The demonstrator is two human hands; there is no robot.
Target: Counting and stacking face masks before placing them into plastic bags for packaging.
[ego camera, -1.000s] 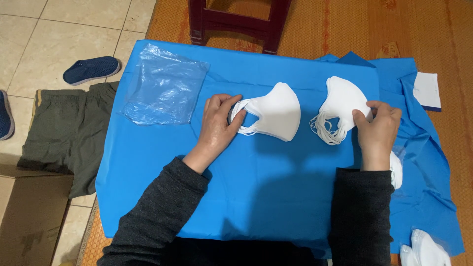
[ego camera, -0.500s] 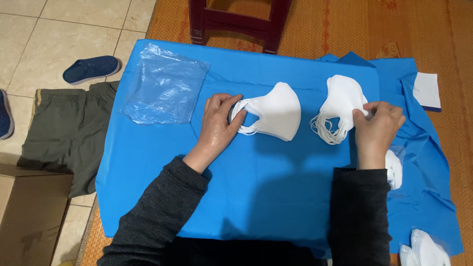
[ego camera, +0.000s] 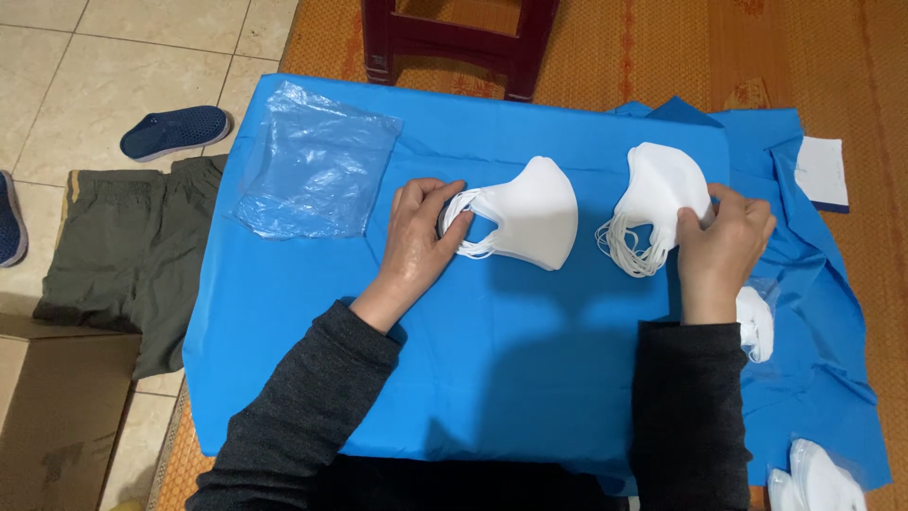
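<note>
Two mask stacks, frame centre and centre-right, on blue cloth [ego camera: 530, 378]. Left hand [ego camera: 416, 241] fingers curled on left stack [ego camera: 530, 213] ear loops; right hand [ego camera: 724, 241] pinching right stack [ego camera: 657, 194] edge. Likely light, soft, slippy layers; grip whole stack at loops.

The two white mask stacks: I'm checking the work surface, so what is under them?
Both the left stack and the right stack lie on a blue cloth. What the cloth covers beneath cannot be seen.
</note>
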